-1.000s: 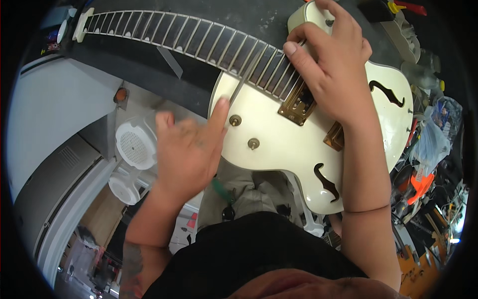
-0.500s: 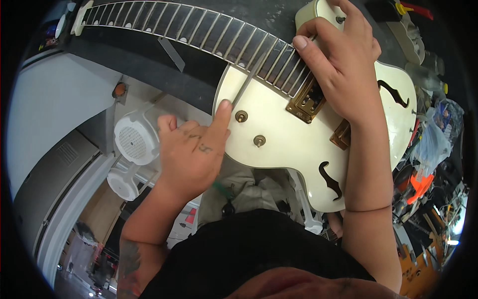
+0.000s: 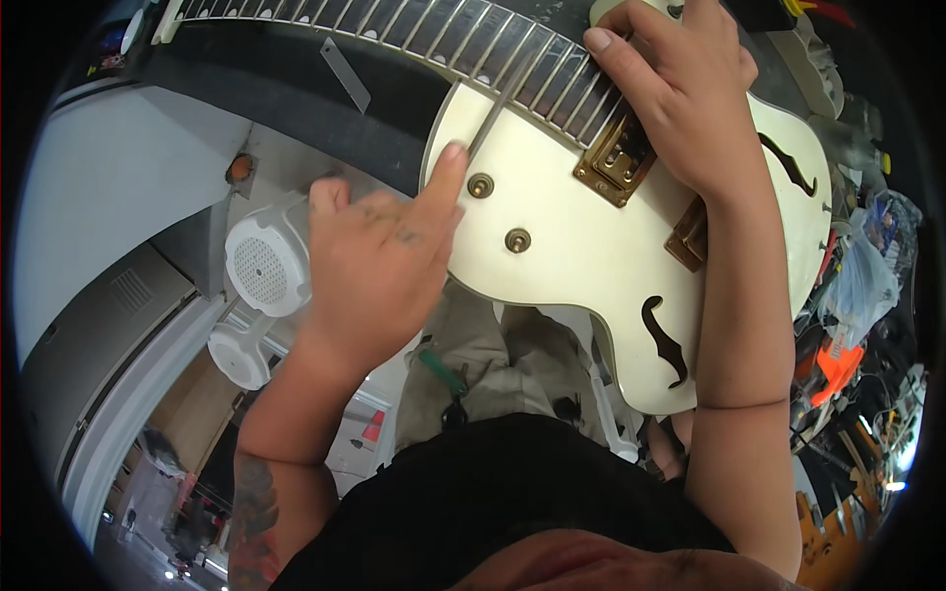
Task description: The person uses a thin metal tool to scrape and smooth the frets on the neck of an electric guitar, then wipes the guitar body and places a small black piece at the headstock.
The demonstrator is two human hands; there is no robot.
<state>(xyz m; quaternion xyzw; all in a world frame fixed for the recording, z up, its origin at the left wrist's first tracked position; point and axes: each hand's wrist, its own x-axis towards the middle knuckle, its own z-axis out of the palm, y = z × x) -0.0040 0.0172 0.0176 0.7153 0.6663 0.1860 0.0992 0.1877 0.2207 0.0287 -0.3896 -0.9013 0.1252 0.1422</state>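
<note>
1. Has a cream-white semi-hollow electric guitar (image 3: 562, 281) lying face up, partly on the dark surface (image 3: 266, 79) and partly out over the beige trousers (image 3: 473, 379); probably set so close for easy reach, with fretboard (image 3: 424, 37) running to the upper left.
2. Holds in left hand (image 3: 379, 266), with fingers seemingly curled around a hidden near end, a slim grey metal rod (image 3: 490, 126), perhaps a file; hard to be sure, given the blur and the hand on top.
3. Lays this rod over the body end of the fretboard, nearly in line with the frets, with one digit straightened toward it, likely for guidance.
4. Rests right hand (image 3: 690, 108) by the neck joint, just beside the gold-framed pickup (image 3: 596, 182), with thumb at the fretboard edge and fingers bent toward the far side; cannot tell whether gripping or only pressing. Seems placed there to steady the guitar.
5. Includes nearby a narrow metal strip (image 3: 345, 75) below the neck and a plastic bag (image 3: 867, 271) at far right.
</note>
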